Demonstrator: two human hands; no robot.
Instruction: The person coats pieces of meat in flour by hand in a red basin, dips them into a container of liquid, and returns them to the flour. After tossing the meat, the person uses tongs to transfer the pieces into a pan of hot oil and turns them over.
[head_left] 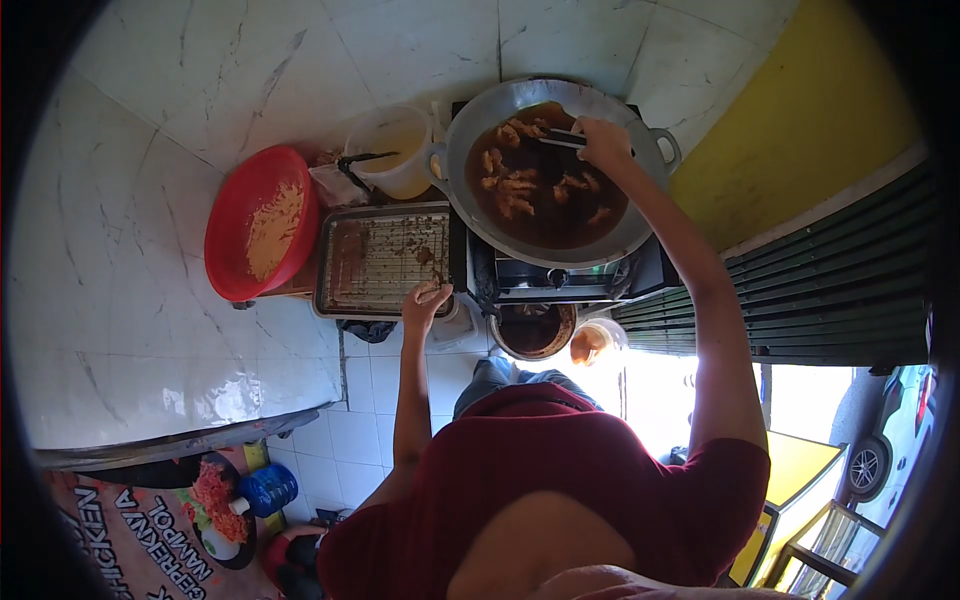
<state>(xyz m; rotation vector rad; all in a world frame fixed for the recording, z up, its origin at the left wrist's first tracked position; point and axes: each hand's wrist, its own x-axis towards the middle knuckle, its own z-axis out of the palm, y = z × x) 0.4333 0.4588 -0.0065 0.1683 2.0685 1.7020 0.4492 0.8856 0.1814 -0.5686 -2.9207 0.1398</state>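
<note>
In the head view, my right hand (604, 143) is closed around a pair of tongs (563, 138), whose tips reach over the oil near the far side of the wok. Several pieces of battered fried food (515, 185) float in the dark oil of the large metal wok (470, 225). My left hand (427, 302) is at the near right corner of a rectangular tray (380, 313), its fingers curled at the rim. A wire rack (375, 250) with brown crumbs lies in that tray.
A red basin (222, 235) of pale flour stands left of the tray. Behind the tray is a plastic tub (408, 178) of yellowish liquid with a dark utensil across it. The wok sits on a stove (560, 285); below are a dark-filled pot (535, 345) and a small bucket (603, 345).
</note>
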